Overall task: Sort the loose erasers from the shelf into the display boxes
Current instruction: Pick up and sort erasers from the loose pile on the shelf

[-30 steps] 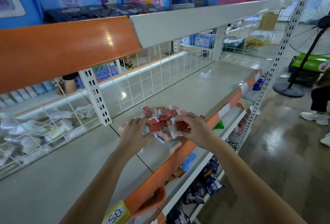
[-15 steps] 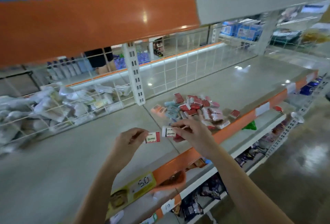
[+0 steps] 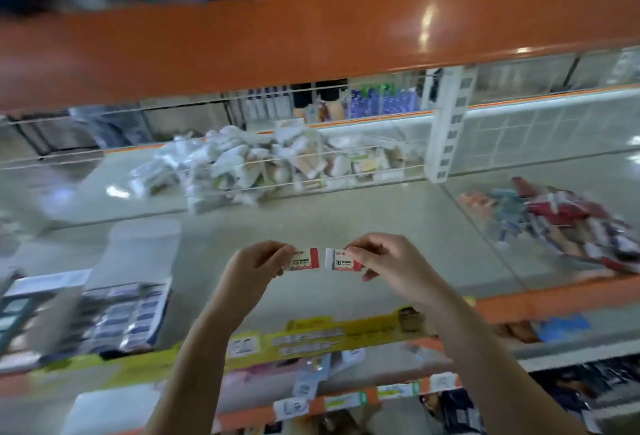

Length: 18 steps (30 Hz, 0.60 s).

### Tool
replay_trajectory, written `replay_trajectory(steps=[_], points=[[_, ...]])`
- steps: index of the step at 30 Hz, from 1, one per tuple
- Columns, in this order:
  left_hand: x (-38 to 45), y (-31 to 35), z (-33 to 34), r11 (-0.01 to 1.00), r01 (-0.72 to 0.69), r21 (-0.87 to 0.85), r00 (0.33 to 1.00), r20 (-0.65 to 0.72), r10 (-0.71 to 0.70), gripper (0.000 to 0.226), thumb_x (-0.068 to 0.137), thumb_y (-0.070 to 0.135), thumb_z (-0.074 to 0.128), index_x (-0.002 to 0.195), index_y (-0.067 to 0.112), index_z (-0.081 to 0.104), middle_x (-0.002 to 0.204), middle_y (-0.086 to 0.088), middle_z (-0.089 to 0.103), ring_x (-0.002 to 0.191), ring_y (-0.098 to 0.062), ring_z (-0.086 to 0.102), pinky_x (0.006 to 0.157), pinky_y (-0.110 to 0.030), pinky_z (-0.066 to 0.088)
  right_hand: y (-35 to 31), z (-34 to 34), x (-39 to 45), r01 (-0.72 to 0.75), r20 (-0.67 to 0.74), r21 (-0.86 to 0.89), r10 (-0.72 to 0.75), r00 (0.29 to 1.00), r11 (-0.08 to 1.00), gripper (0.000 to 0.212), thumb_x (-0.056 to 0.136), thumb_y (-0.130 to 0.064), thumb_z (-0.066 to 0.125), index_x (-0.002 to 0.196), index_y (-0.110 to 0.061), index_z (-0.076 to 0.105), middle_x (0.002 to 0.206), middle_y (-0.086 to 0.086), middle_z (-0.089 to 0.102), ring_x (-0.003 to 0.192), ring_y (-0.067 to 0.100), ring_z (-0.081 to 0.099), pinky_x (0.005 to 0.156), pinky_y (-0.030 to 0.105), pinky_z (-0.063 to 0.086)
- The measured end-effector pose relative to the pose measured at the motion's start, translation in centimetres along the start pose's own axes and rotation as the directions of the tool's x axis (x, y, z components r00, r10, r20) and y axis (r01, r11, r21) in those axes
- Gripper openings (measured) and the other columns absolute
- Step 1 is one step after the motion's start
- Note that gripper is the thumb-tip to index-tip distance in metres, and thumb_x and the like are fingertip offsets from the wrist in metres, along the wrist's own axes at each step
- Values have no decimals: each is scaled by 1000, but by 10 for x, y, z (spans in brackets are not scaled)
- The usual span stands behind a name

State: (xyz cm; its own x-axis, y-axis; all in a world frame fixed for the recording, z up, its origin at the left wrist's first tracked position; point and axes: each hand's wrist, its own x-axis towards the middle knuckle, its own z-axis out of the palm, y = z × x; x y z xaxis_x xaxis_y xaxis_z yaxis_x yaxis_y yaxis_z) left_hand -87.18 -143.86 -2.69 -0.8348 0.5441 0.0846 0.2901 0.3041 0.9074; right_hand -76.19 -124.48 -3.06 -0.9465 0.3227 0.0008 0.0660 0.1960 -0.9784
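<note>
At the lower left of the frame sits an open box (image 3: 114, 316) of erasers. In the middle, the left hand (image 3: 256, 261) pinches one eraser (image 3: 304, 259) and the right hand (image 3: 388, 261) pinches another (image 3: 341, 259). The loose pile (image 3: 561, 223) lies at the right. Both should probably go flat into the box, labels up.

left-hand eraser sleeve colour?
White with a red end band, "2B" printed; eraser, head view.

- Retail shop, stationery aisle.
- Gondola shelving, orange front edge rail (image 3: 311, 39).
- Yellow price strip (image 3: 311, 337) along shelf front edge.
- Packaged stock (image 3: 270, 164) behind wire divider.
</note>
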Motion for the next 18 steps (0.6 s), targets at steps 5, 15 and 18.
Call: replay_trajectory(steps=[5,15,18], points=[[-31,-44,-107,999,39,30,996,-86,-36,10,76,43,61,70,45,69,58,10,59,56,-2,49,63,-30,41,-29,111,18,28,86,1,-28,996,1000,8,88,-13,63,84,-17,68,69,-6,65,62,5,59,63,17,48],[-77,-107,-266,987,76,138,978,-206,-46,26,91,23,59,69,35,68,61,9,62,59,-8,54,61,-28,42,-72,284,51,14,268,98,-40,963,995,9,85,-5,63,82,-12,68,72,2,67,64,10,65,69,23,56],[-87,-119,-292,989,101,104,962,-265,-70,18,90,20,60,75,25,67,57,9,60,54,0,51,56,-19,41,-79,310,63,26,318,22,-32,947,999,7,84,-10,66,82,-16,69,74,0,70,73,15,67,80,33,56]])
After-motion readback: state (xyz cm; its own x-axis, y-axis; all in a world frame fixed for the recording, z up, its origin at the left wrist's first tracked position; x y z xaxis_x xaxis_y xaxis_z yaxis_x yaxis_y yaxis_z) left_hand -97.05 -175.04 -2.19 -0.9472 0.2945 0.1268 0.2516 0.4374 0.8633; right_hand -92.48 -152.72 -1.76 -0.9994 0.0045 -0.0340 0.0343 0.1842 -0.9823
